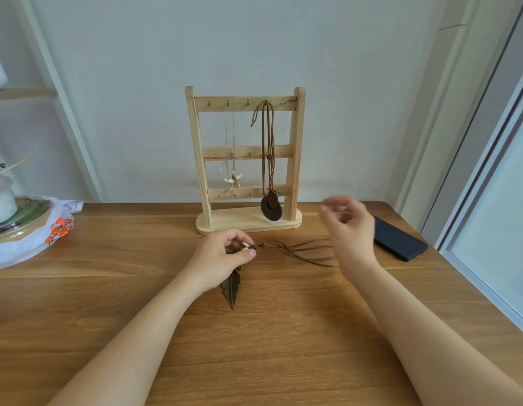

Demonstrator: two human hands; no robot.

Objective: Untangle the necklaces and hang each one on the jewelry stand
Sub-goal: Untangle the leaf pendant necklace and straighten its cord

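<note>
Pinches the feather necklace (pixel 261 245) with the left hand (pixel 222 259) at its pale beads (pixel 245 245), thumb and fingertips curled round the knot, low over the wooden table (pixel 283 361). Carries the bronze feather pendant (pixel 231 290) just below that hand, tip toward the near edge; resting or dangling, cannot tell. Fans the brown cords rightward in several separate strands as far as the right wrist, out of sight behind it. Holds the right hand (pixel 348 224) raised above the table beside the stand's base, fingers loosely curled and blurred; cannot tell grip or no grip on the cords. Faces the jewelry stand (pixel 296 159), upright at the back of the table against the wall. Shows two necklaces already hung from the top rail: thin pale necklace (pixel 233 180) on the second hook from the left, brown cord necklace (pixel 271 210) on the fourth, dark discs just above the base. Places a dark phone (pixel 400 243) flat just beyond the right hand and a plastic-wrapped bundle (pixel 25 244) at the left edge.
</note>
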